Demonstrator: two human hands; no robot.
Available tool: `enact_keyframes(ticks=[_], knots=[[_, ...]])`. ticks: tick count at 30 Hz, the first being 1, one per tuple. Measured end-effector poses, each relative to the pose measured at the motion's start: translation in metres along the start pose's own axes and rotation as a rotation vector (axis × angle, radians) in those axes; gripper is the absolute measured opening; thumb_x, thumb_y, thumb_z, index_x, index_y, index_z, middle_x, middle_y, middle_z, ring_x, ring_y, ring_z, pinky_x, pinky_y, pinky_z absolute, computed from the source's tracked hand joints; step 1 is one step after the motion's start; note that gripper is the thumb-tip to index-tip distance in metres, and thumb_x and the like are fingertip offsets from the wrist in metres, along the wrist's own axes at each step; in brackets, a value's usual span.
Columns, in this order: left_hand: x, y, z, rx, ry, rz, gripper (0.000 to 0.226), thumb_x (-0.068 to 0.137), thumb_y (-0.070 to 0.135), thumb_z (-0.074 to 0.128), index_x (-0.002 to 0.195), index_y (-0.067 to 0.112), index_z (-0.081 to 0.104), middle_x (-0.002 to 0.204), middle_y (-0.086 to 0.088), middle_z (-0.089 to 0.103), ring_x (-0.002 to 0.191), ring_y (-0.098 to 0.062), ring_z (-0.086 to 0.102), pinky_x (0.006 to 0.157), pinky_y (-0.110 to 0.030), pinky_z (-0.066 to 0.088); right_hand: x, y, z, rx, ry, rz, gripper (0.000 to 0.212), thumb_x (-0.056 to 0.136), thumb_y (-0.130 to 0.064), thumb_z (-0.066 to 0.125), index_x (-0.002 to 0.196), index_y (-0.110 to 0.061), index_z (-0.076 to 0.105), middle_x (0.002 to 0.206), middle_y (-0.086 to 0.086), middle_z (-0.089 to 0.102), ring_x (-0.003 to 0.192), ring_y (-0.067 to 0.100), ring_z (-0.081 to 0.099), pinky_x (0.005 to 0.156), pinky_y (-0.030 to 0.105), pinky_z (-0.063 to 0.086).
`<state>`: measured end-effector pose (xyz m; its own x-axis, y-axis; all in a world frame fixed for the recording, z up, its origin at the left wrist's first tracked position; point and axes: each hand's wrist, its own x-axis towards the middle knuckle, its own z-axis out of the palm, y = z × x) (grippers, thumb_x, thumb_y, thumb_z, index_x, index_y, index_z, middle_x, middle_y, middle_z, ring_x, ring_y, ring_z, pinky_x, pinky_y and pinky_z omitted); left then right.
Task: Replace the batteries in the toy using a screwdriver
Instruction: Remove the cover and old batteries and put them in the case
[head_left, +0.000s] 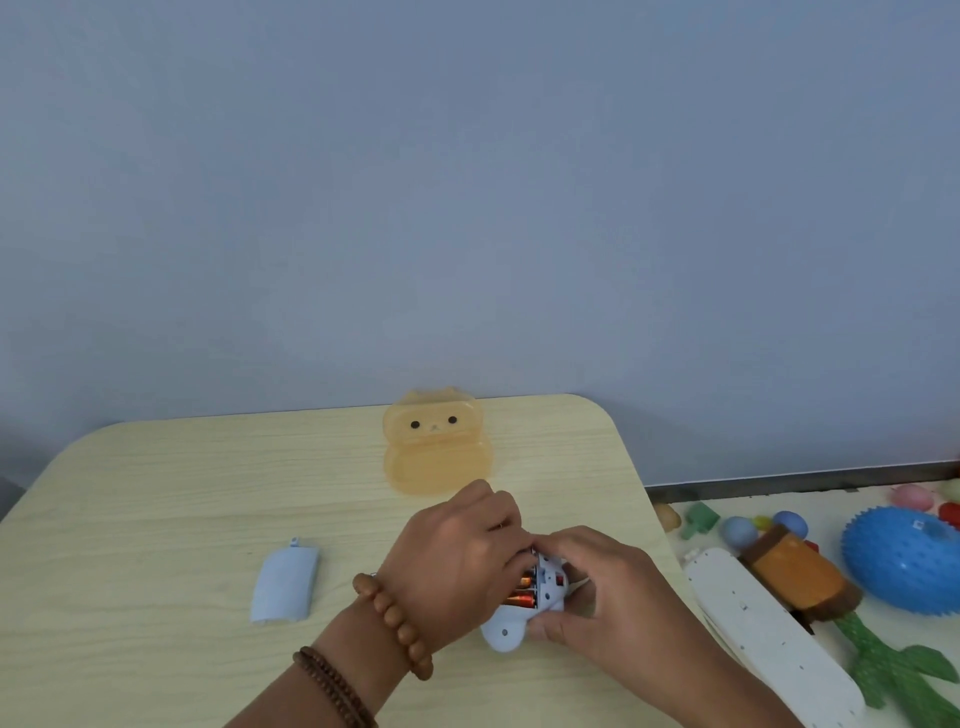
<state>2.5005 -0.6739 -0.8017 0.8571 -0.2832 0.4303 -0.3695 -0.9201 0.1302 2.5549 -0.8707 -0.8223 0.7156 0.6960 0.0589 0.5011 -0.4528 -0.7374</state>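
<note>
A plain blue-grey wall (467, 182) fills the upper half of my view, and below it sits a pale wood-grain table (182, 493) with rounded corners. Near the table's front centre I see the toy (511, 621), a small light-blue plastic body lying with its battery compartment open and facing up; orange-and-gold batteries (522, 592) show inside it. My left hand (457, 561) comes in over the toy with its fingers curled down into the compartment, touching the batteries, though I cannot tell whether it grips one. A bracelet of wooden beads (400, 623) circles that wrist. My right hand (608, 592) wraps around the toy's right side, fingers closed on the shell and thumb pressed near the compartment's top edge. Well apart to the left lies the light-blue battery cover (285, 584), flat on the table. At the far edge of the table stands a translucent orange bear-shaped box (436, 447), its lid open and upright against the wall. To the right, off the table, lie a white oblong board (769, 629), a spiky blue ball (904, 561), a green cactus toy (893, 665) and a brown plush piece (800, 577).
</note>
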Motion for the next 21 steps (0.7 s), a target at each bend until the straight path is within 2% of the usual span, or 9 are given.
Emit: enact_keyframes(ticks=[3,5,8,11,14,17,19,21], knots=[[0.0,0.001,0.002,-0.13,0.027,-0.096,0.013,0.087,0.031,0.059,0.081,0.024,0.068,0.083,0.013,0.06,0.077,-0.005,0.051,0.051,-0.024,0.045,0.0,-0.001,-0.001,0.007,0.0,0.003,0.048,0.068,-0.039,0.089,0.106,-0.052,0.062,0.103,-0.017,0.065,0.094,0.006,0.065,0.073,0.014,0.053],[0.002,0.005,-0.002,-0.277,0.051,-0.255,0.014,0.088,0.037,0.059,0.085,0.025,0.064,0.084,0.014,0.06,0.077,-0.001,0.053,0.057,-0.022,0.047,0.0,-0.001,-0.001,-0.003,-0.003,0.013,0.048,0.068,-0.039,0.089,0.106,-0.051,0.062,0.103,-0.018,0.065,0.094,0.005,0.065,0.072,0.012,0.052],[0.008,0.008,-0.011,-0.585,0.12,-0.536,0.013,0.09,0.028,0.067,0.088,0.023,0.055,0.078,0.01,0.066,0.063,0.004,0.059,0.056,-0.012,0.045,0.0,0.001,0.001,-0.012,-0.01,0.039,0.055,0.069,-0.038,0.09,0.118,-0.037,0.066,0.106,-0.018,0.066,0.096,0.003,0.065,0.074,0.012,0.053],[0.013,0.0,-0.018,-0.832,0.147,-0.723,0.015,0.088,0.017,0.071,0.091,0.029,0.062,0.075,0.002,0.072,0.067,-0.009,0.07,0.061,-0.028,0.058,0.001,0.001,0.001,-0.013,-0.013,0.046,0.061,0.07,-0.039,0.09,0.125,-0.033,0.064,0.108,-0.019,0.065,0.097,0.001,0.064,0.075,0.009,0.051],[0.013,-0.02,-0.024,-0.896,0.17,-0.88,0.015,0.083,0.011,0.075,0.085,0.025,0.073,0.079,0.0,0.075,0.067,-0.019,0.073,0.067,-0.036,0.061,0.0,0.001,0.0,0.004,-0.016,0.038,0.06,0.071,-0.04,0.089,0.125,-0.04,0.063,0.107,-0.021,0.064,0.099,0.001,0.064,0.077,0.011,0.052],[0.01,-0.043,-0.032,-0.979,0.159,-0.958,0.015,0.078,0.009,0.08,0.089,0.017,0.076,0.086,-0.003,0.077,0.075,-0.021,0.075,0.079,-0.037,0.059,0.0,-0.001,-0.001,0.017,-0.011,0.024,0.057,0.069,-0.043,0.088,0.112,-0.06,0.054,0.112,-0.026,0.06,0.098,0.002,0.065,0.078,0.015,0.054],[0.01,-0.056,-0.037,-1.075,0.154,-0.964,0.024,0.078,0.011,0.08,0.101,0.014,0.072,0.09,-0.01,0.076,0.076,-0.023,0.074,0.079,-0.038,0.06,0.0,-0.002,-0.001,0.016,-0.012,0.023,0.057,0.07,-0.042,0.088,0.11,-0.061,0.052,0.114,-0.028,0.058,0.098,0.003,0.065,0.078,0.015,0.054],[0.011,-0.068,-0.04,-1.014,0.15,-0.961,0.029,0.078,0.017,0.081,0.102,0.015,0.066,0.084,-0.01,0.076,0.068,-0.023,0.073,0.073,-0.037,0.06,0.001,-0.002,-0.001,0.017,-0.014,0.025,0.058,0.071,-0.039,0.088,0.111,-0.06,0.052,0.112,-0.026,0.06,0.098,0.002,0.065,0.077,0.013,0.053]])
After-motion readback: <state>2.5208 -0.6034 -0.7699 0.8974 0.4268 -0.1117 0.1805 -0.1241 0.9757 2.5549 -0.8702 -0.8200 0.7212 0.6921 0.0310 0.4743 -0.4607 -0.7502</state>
